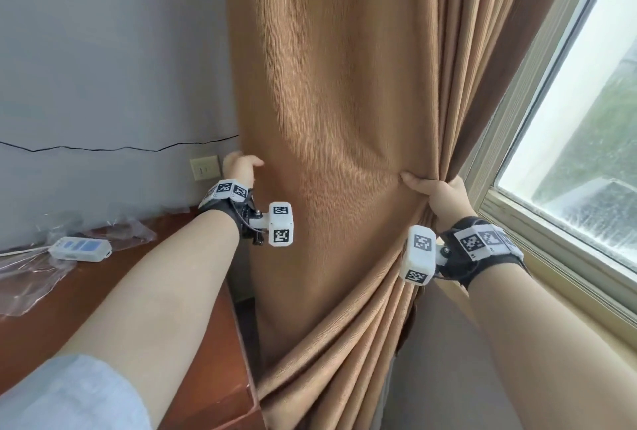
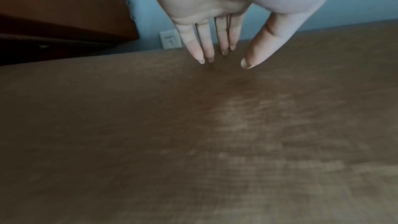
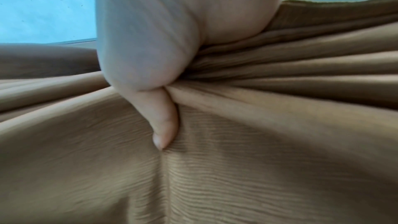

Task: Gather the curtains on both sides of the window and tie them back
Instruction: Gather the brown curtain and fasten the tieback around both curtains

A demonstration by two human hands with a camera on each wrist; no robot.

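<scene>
A tan ribbed curtain (image 1: 327, 91) hangs left of the window (image 1: 586, 126). My right hand (image 1: 434, 195) grips a bunch of its folds at the window-side edge, thumb pressed into the cloth (image 3: 165, 125), so pleats fan out above and below the fist. My left hand (image 1: 241, 167) is at the curtain's wall-side edge with straight fingers (image 2: 206, 47) and thumb apart, holding nothing; the fingertips reach the cloth's edge (image 2: 193, 108). No tie-back is in view.
A wooden desk (image 1: 138, 274) stands at the left against the grey wall, with a white and blue remote (image 1: 81, 248) lying on clear plastic wrap. A wall socket (image 1: 205, 167) sits just left of my left hand. The window sill (image 1: 551, 257) runs at the right.
</scene>
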